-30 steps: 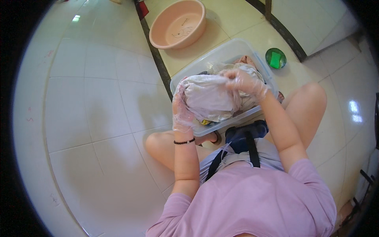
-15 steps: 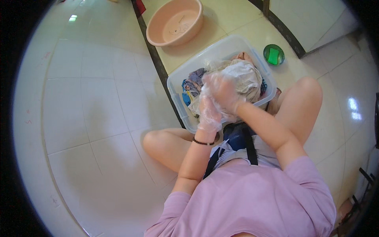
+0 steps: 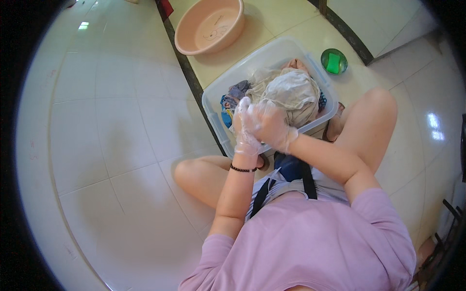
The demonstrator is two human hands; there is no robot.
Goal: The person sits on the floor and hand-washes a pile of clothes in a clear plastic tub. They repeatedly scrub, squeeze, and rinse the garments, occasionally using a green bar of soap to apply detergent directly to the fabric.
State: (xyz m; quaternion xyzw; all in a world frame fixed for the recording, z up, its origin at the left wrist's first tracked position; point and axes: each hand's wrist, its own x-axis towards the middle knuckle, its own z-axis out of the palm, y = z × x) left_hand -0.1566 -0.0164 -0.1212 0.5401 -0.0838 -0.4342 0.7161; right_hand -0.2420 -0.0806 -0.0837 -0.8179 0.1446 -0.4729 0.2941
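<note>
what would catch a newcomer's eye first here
First, the two gloved hands pressed together in the middle, left hand against right hand, over the near edge of a clear plastic tub. The tub holds a pale bundle of laundry. Beyond it on the floor sit an empty pink basin and a small green dish.

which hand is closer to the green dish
Right. The right hand is clasped against the left hand at the tub's near edge, on the side toward the green dish. The left hand sits just beyond it, farther from the dish.
</note>
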